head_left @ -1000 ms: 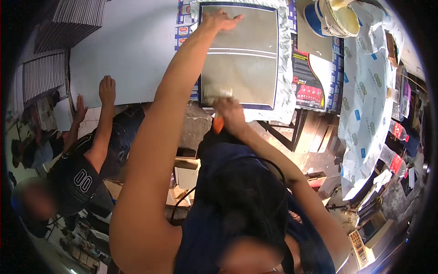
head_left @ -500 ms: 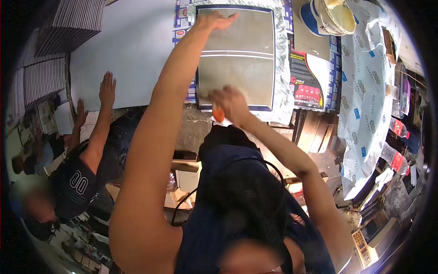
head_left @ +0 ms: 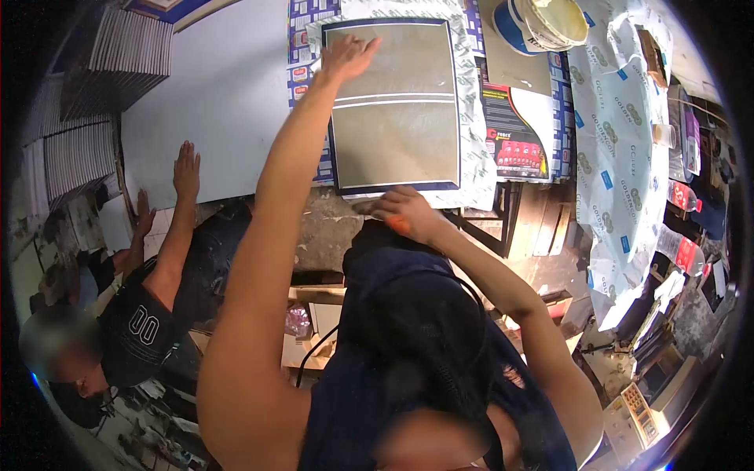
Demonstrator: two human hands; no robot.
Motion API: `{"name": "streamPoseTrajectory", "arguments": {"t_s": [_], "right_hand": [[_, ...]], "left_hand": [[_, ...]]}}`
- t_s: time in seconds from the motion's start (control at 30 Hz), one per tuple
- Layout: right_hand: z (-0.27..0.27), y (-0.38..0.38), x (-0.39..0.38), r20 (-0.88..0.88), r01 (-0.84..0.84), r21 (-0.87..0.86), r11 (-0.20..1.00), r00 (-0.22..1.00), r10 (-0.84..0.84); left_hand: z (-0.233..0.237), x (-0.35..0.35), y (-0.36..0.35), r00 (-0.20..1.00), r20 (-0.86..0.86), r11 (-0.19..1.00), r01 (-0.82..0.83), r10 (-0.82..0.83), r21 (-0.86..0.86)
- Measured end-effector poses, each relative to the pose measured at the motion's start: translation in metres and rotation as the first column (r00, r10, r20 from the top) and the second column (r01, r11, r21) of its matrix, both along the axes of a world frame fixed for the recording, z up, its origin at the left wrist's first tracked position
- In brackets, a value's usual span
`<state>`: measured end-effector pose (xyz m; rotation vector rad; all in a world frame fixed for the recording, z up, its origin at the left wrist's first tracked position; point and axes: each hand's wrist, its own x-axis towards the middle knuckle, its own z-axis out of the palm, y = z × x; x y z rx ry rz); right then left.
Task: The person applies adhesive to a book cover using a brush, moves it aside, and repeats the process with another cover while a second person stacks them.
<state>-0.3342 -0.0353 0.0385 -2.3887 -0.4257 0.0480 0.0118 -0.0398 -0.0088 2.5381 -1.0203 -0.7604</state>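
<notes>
A grey-brown panel (head_left: 397, 141) with a dark blue border and a pair of white lines across it lies on printed sheets at the front. My left hand (head_left: 349, 56) rests on its upper left part, palm down and fingers spread, holding nothing. Just below the panel's near edge, my right hand (head_left: 408, 213) is closed around a small orange tool (head_left: 399, 224). Its working end is hidden or too blurred to make out.
A blue-and-white bucket (head_left: 542, 25) of cream paste stands at the upper right. Printed wrapping (head_left: 609, 157) drapes the right side. Stacked boards (head_left: 129, 47) stand at the left, beside a white tabletop (head_left: 220, 94) where a co-worker's hand (head_left: 186, 169) rests.
My right hand has pulled back from the panel's lower part to just below its near edge. My left hand remains at the panel's upper left. The view has shifted slightly.
</notes>
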Motion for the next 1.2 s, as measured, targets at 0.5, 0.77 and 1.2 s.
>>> {"name": "streamPoseTrajectory", "arguments": {"t_s": [0.5, 0.77, 1.2], "right_hand": [[-0.077, 0.021, -0.023, -0.364, 0.817, 0.490, 0.304, 0.508, -0.780], [-0.015, -0.038, -0.056, -0.338, 0.920, 0.289, 0.264, 0.356, -0.872], [-0.038, -0.084, -0.076, 0.057, 0.954, 0.041, 0.298, 0.295, -0.954]], "left_hand": [[-0.002, -0.283, 0.186, 0.957, 0.193, 0.956, -0.248, 0.216, 0.159], [0.002, -0.276, 0.189, 0.970, 0.168, 0.964, -0.203, 0.174, 0.172], [-0.023, -0.281, 0.188, 0.953, 0.231, 0.967, -0.225, 0.194, 0.117]]}}
